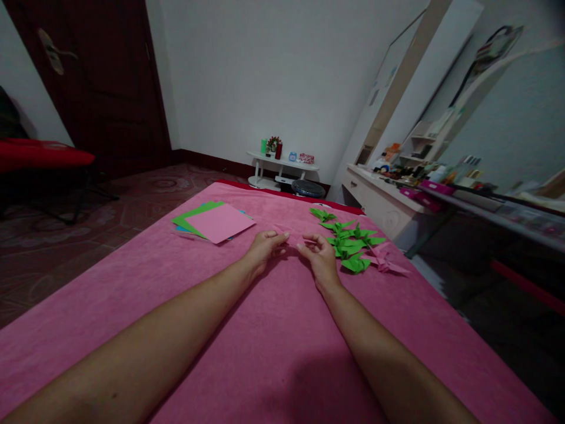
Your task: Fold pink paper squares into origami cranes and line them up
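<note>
Between my hands is a piece of folded pink paper (281,228), hard to make out against the pink cover. My left hand (263,252) pinches it between thumb and fingers. Just to its right, my right hand (321,257) has its thumb and fingers apart, the tips close to the paper's right side; whether they touch it I cannot tell. Several green folded paper cranes (348,245) lie right of my right hand, with a pink paper crane (385,259) at their near right end. Left of my hands rests a stack of square paper, a pink sheet (220,222) on top of green sheets (196,213) and blue ones.
The pink cover (212,330) spreads beneath everything, its far edge red. Beyond stands a low white shelf (282,162) with small items. A cluttered dressing table (379,191) is at right, a red chair (44,154) and dark door (97,76) at left.
</note>
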Action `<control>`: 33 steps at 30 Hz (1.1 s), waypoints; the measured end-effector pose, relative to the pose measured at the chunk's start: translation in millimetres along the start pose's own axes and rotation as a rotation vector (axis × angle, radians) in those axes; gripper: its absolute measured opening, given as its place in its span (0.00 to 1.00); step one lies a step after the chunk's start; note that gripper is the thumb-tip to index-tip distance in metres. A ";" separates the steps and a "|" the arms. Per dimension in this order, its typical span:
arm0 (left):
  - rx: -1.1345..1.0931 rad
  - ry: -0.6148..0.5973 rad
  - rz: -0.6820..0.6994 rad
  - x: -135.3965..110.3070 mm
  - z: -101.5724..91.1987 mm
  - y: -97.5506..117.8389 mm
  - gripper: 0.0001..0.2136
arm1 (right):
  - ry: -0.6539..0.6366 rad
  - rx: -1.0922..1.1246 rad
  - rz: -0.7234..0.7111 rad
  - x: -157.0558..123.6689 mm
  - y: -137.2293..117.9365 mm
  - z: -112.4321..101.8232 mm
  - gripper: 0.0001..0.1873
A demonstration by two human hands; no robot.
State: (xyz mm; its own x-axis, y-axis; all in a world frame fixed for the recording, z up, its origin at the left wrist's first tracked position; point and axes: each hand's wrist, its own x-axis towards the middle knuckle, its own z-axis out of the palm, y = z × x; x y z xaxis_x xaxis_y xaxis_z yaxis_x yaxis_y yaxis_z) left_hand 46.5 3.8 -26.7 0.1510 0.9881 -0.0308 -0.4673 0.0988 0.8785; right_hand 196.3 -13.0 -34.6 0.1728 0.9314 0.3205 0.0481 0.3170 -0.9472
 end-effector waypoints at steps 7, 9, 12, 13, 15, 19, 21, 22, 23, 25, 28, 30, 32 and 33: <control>-0.022 -0.002 0.007 1.6 -1.5 -1.4 0.15 | 0.050 -0.174 -0.162 -0.1 -5.2 2.0 0.10; -0.019 -0.005 0.001 1.9 -1.9 -2.1 0.14 | 0.038 -0.155 -0.154 -0.8 -6.6 3.3 0.09; -0.014 0.006 0.009 2.8 -2.3 -2.8 0.14 | 0.029 -0.198 -0.195 -2.3 -8.5 4.2 0.07; -0.012 0.014 0.018 3.0 -2.3 -3.1 0.14 | 0.024 -0.209 -0.211 -3.1 -9.3 4.5 0.06; -0.008 0.026 0.034 3.0 -2.0 -3.5 0.14 | 0.012 -0.198 -0.223 -4.7 -10.9 5.6 0.06; 0.032 0.023 0.056 -0.2 0.3 -2.8 0.14 | -0.015 -0.104 -0.157 -7.3 -12.4 8.7 0.09; 0.073 0.005 0.080 -2.7 1.8 -2.0 0.13 | -0.063 -0.027 -0.083 -7.7 -12.2 9.9 0.13; 0.097 -0.007 0.097 -3.8 2.5 -1.7 0.12 | -0.087 0.006 -0.049 -7.7 -12.0 10.2 0.14; 0.124 -0.019 0.116 -4.8 3.1 -1.5 0.12 | -0.102 0.026 -0.025 -7.6 -11.8 10.5 0.15; 0.188 -0.031 0.158 -6.1 4.0 -1.7 0.12 | -0.094 0.012 -0.023 -7.1 -11.3 10.4 0.14; 0.257 -0.034 0.198 -6.8 4.6 -2.4 0.13 | -0.070 -0.061 -0.078 -5.8 -9.6 9.1 0.13; 0.250 -0.033 0.183 -7.2 5.1 -2.6 0.14 | -0.067 -0.065 -0.089 -5.3 -8.0 8.2 0.13; 0.209 -0.034 0.143 -7.6 5.5 -2.6 0.15 | -0.062 -0.041 -0.069 -5.3 -7.1 8.0 0.14; 0.189 -0.037 0.122 -7.6 5.6 -2.8 0.15 | -0.060 -0.023 -0.054 -5.5 -7.2 8.2 0.14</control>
State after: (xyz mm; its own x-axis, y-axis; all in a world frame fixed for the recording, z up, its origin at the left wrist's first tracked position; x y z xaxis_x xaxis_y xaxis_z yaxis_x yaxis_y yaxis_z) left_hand 51.5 -4.7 -26.3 0.1367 0.9860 0.0957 -0.3133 -0.0487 0.9484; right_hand 186.9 -18.9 -29.5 0.1101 0.9223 0.3705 0.0788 0.3635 -0.9283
